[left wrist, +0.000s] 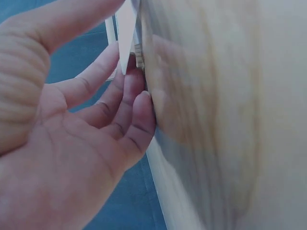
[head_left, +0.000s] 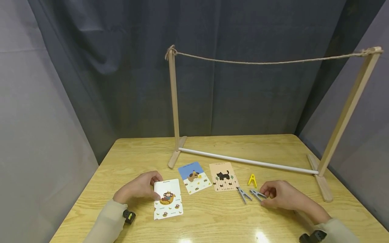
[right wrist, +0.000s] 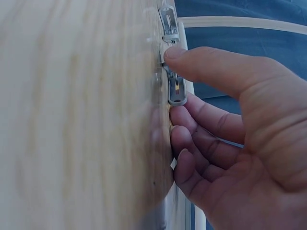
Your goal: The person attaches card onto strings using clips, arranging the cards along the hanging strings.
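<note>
In the head view my left hand [head_left: 141,186] pinches the left edge of a white card [head_left: 168,208] with a monkey picture, thumb in front and fingers behind. The left wrist view shows that card [left wrist: 127,33] edge-on, raised at a tilt between thumb and fingers. My right hand [head_left: 281,195] grips a grey clothespin [head_left: 257,194] lying by the tabletop; the right wrist view has this clothespin [right wrist: 177,91] between thumb and fingers. Left of it lies a second grey clothespin [head_left: 244,195], near the corner of a cat card [head_left: 223,184]. A yellow clothespin [head_left: 252,180] lies just behind.
A dog card [head_left: 197,185] lies beside the cat card. Behind stands a wooden frame with a left post [head_left: 174,101], a right post [head_left: 349,111], a white bottom bar [head_left: 243,159] and a twine line [head_left: 258,63] strung across the top. Dark curtain hangs past the table [head_left: 136,152].
</note>
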`<state>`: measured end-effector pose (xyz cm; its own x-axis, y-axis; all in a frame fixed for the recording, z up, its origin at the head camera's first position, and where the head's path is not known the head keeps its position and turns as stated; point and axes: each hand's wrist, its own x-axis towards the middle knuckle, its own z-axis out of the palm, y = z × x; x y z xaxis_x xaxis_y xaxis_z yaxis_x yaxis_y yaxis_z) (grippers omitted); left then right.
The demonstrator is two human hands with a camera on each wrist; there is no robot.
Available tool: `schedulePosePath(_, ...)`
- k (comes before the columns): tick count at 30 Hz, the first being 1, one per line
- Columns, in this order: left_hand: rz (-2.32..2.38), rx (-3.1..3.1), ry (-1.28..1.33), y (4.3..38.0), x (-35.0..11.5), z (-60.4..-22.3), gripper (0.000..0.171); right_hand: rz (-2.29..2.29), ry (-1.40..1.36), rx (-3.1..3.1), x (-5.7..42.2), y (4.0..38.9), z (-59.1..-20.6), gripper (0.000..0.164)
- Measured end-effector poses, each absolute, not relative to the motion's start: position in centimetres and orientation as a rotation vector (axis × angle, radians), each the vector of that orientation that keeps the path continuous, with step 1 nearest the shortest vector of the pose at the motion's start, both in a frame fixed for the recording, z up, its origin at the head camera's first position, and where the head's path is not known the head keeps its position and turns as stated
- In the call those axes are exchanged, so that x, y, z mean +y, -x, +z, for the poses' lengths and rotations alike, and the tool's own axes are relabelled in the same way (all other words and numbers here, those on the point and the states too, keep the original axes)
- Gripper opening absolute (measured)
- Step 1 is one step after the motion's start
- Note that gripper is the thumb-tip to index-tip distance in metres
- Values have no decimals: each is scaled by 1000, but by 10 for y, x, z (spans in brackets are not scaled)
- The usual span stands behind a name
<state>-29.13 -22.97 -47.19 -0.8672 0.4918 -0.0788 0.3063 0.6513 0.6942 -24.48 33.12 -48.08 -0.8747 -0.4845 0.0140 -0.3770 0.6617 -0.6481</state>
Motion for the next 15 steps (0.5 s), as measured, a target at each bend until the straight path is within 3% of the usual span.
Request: schedulePosePath(15,1117,2541,-568,293,-233,-465,58,-1041,766,2670,332,244,-475,26)
